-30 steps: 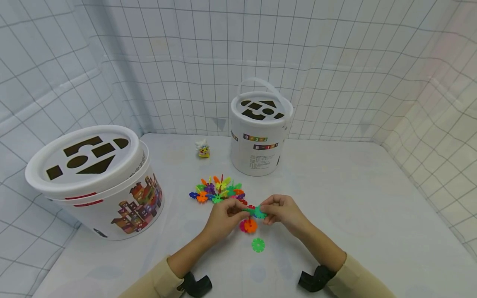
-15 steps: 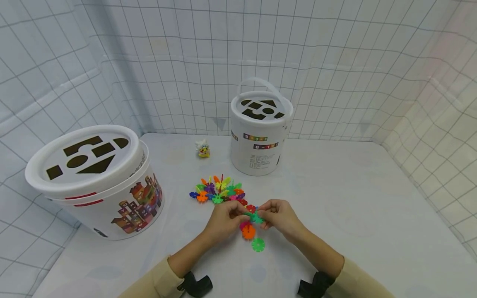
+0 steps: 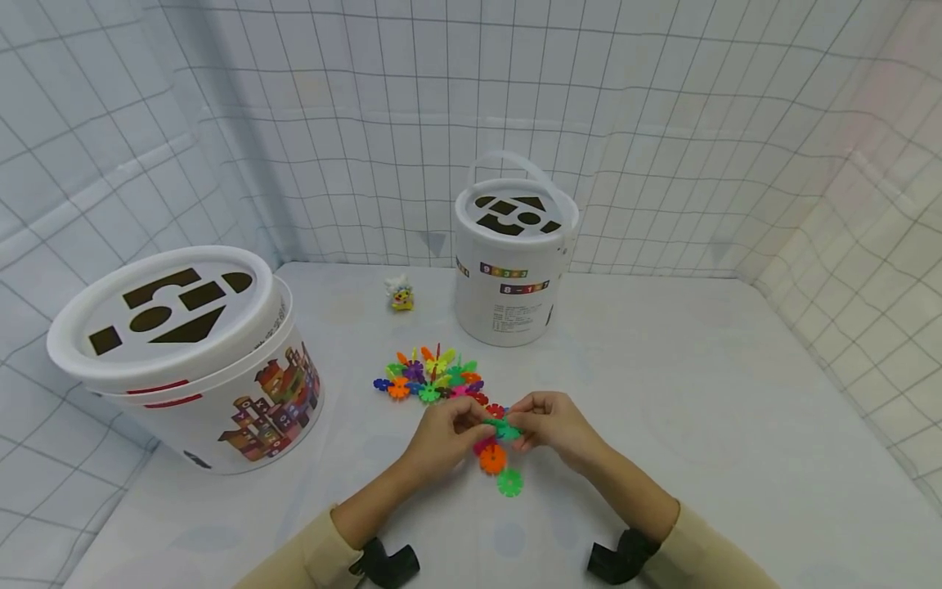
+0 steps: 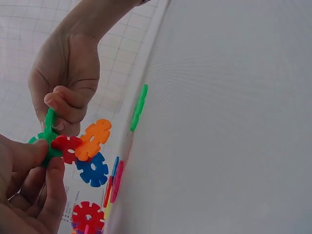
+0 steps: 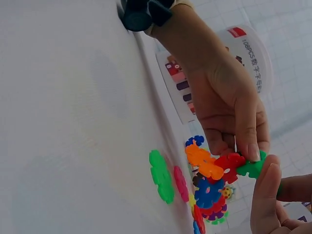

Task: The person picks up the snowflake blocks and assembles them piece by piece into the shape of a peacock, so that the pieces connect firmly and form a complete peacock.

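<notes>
Both hands meet over the table at interlocking snowflake discs. My left hand (image 3: 441, 433) pinches a green snowflake disc (image 4: 51, 152) between thumb and fingers. My right hand (image 3: 555, 427) pinches a second green snowflake disc (image 4: 49, 119), which meets the first one at an angle. From these a red disc (image 4: 68, 148), an orange disc (image 4: 93, 140) and a blue disc (image 4: 92, 170) extend in a short chain. A loose green disc (image 3: 510, 483) lies flat in front of the hands. Fingers partly hide the spot where the green discs meet.
A cluster of colourful joined discs (image 3: 434, 376) lies just beyond the left hand. Behind it stand a small figurine (image 3: 401, 294) and a lidded white bucket (image 3: 508, 286). Another white bucket (image 3: 213, 425) with a shape-cut lid sits at the left. Grid-patterned cloth walls surround the table.
Compared with a second ago, the right hand and the held discs have shifted slightly toward the person, and the orange disc hangs lower. In the last half second almost nothing has moved.
</notes>
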Available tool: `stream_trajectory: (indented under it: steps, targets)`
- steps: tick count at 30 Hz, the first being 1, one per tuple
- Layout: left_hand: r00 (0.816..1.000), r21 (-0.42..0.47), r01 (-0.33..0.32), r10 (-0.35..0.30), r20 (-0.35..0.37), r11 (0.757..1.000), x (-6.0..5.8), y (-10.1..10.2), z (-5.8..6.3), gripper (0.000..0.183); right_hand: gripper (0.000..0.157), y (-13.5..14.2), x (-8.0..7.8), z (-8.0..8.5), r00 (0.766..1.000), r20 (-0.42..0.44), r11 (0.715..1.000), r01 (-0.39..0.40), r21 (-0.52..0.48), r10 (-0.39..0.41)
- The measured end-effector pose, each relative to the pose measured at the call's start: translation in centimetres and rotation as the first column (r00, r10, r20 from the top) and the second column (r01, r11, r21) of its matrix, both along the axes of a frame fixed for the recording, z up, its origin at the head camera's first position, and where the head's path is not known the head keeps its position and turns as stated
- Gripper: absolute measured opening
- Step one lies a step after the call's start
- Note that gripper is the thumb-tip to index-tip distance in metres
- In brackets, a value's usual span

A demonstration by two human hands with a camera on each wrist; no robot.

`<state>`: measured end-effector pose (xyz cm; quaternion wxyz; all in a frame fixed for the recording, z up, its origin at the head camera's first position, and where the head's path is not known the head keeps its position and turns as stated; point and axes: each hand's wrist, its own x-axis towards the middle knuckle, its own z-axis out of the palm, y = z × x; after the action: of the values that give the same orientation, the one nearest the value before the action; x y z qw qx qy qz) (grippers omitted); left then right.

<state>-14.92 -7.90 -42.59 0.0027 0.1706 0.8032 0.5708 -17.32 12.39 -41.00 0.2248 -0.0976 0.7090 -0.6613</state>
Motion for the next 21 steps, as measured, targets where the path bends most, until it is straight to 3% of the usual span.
stream_trajectory:
  steps: [8, 13, 21]
  targets:
    - [0.995, 0.037, -0.004, 0.001, 0.100, 0.999, -0.2, -0.4, 0.3, 0.014, 0.029, 0.2, -0.5, 0.4, 0.998, 0.061, 1.000, -0.011, 0.008, 0.010]
    - [0.993, 0.029, -0.010, 0.006, 0.120, 1.000, -0.3, -0.7, 0.5, 0.016, 0.031, 0.5, -1.1, 0.0, 0.999, 0.038, 0.999, -0.022, 0.044, 0.020]
    - [0.987, -0.063, -0.098, 0.105, 0.122, 0.993, -0.7, -1.6, 1.0, 0.015, 0.035, 0.9, -2.3, -0.4, 0.998, -0.007, 0.993, -0.057, 0.102, 0.058]
